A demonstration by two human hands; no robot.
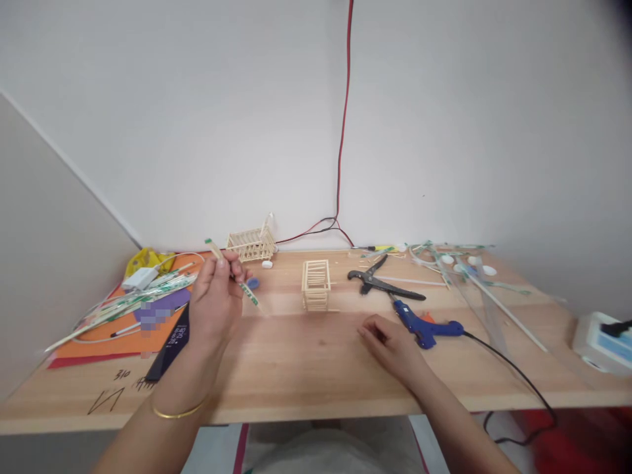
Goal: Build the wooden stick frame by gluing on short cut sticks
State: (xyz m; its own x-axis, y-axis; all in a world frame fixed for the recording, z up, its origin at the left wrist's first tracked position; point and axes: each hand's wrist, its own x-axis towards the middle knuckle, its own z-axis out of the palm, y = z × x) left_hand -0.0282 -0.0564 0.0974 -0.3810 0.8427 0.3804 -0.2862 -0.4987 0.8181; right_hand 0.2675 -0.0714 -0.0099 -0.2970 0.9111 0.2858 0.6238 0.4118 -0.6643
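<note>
My left hand point(220, 299) is raised over the left half of the table, its fingers closed round a thin stick in a clear wrapper with green print point(249, 294). The stick slants down to the right. On the wood near the table's front, my right hand point(388, 345) lies with loosely curled fingers; nothing shows in it. Between the hands, a small open frame of glued wooden sticks point(316, 286) stands upright. Just right of my right hand is a blue glue gun point(424, 326). Black-handled cutters point(385, 283) lie behind it.
A second stick frame point(251, 245) stands against the wall, partly behind my left hand. Wrapped sticks point(162, 289) lie on orange paper point(143, 342) at left. Clear wrappers point(484, 289) litter the right side. A power strip point(605, 345) sits at the right edge.
</note>
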